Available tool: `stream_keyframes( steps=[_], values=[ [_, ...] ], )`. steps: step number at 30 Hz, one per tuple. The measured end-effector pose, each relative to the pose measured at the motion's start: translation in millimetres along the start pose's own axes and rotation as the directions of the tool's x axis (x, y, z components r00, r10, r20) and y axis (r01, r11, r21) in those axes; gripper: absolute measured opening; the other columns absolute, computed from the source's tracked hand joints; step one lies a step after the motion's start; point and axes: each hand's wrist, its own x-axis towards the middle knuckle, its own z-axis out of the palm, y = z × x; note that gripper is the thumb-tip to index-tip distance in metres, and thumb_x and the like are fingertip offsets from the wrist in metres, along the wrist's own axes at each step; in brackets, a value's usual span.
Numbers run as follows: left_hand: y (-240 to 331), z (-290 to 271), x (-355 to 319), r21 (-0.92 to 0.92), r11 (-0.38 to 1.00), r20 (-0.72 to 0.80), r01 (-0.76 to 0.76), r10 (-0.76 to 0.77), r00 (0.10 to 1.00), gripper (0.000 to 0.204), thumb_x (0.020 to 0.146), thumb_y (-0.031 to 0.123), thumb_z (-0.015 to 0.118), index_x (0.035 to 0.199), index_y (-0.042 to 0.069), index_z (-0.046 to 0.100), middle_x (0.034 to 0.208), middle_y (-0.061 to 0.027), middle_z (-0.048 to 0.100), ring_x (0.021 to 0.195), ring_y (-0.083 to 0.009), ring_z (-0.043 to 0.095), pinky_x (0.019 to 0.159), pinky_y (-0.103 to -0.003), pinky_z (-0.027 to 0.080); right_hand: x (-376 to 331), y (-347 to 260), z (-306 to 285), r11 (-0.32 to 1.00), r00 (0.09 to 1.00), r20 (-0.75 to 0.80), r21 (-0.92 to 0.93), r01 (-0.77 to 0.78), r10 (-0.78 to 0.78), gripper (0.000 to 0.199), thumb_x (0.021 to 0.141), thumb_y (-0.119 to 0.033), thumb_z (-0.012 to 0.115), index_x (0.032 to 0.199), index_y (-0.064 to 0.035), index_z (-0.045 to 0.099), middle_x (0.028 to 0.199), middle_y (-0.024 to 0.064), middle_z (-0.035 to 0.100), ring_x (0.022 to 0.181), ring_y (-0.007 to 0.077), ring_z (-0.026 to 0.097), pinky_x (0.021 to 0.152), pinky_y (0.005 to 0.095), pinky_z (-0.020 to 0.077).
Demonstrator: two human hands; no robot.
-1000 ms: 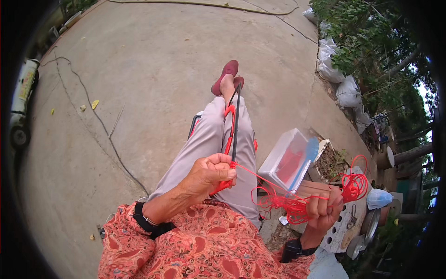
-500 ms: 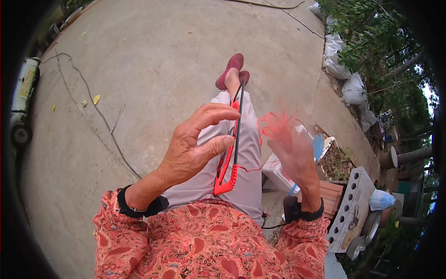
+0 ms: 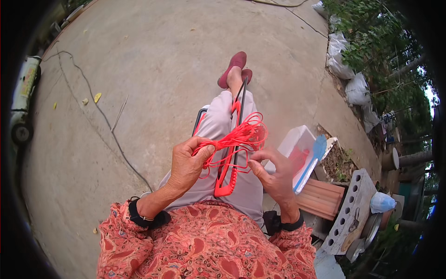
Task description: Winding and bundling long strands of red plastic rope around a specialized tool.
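Note:
A loose bundle of thin red cord [image 3: 244, 134] hangs over my lap, pinched at its left end between the thumb and fingers of my left hand [image 3: 185, 162]. My right hand [image 3: 275, 172] is on the right side of the bundle, thumb and forefinger closed on a thin strand of the same cord. Beneath the bundle, a narrow black and red frame [image 3: 225, 189] lies lengthwise on my thighs. Red cord is wound in tight turns round its near end, and the bundle hides its middle part.
On my right stands a white foam box [image 3: 297, 135] with something red inside and a blue fan-shaped item [image 3: 319, 147] at its edge. Beyond are a ribbed brown block [image 3: 318, 199] and a grey slab with holes [image 3: 350, 209]. A dark cable [image 3: 100, 114] crosses the concrete on the left.
The red cord bundle has come from the right to above my lap. My left hand, open before, now grips it; my right hand has moved inward and pinches a strand.

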Motion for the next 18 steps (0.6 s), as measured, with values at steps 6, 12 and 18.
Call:
stream_keyframes(
  steps=[6,12,18],
  values=[
    [-2.0,20.0,-12.8,-0.076,0.994,0.057,0.078,-0.074,0.996,0.012,0.088,0.011,0.064,0.090,-0.001,0.065,0.071,0.0016,0.060,0.059,-0.0028,0.050,0.051,-0.019,0.042,-8.6,7.8,22.0,0.994,0.998,0.055,0.107,0.013,-0.019,0.020,0.076,0.005,0.068,0.094,-0.0023,0.064,0.083,0.0067,0.060,0.077,0.0159,0.059,0.068,0.0262,0.0465],
    [-0.9,-6.6,-3.1,-0.168,0.964,-0.007,0.207,-0.211,0.977,0.014,0.086,0.012,0.066,0.092,0.000,0.064,0.073,0.0007,0.062,0.059,-0.0036,0.052,0.052,-0.019,0.041,-25.4,40.0,29.1,0.813,0.952,-0.062,0.539,-0.221,0.299,0.015,0.087,-0.004,0.063,0.102,-0.0020,0.061,0.090,0.0041,0.063,0.085,0.0126,0.060,0.076,0.0249,0.0485],
    [14.9,-14.1,-2.3,0.158,0.969,-0.126,-0.190,0.211,0.969,0.012,0.088,0.010,0.063,0.095,0.000,0.064,0.074,0.0013,0.061,0.062,-0.0033,0.051,0.054,-0.018,0.039,-21.3,36.0,38.2,0.761,0.901,0.278,0.485,-0.430,0.332,0.018,0.092,-0.012,0.061,0.106,-0.0010,0.063,0.090,0.0038,0.066,0.080,0.0088,0.062,0.071,0.0218,0.0499]
  ],
)
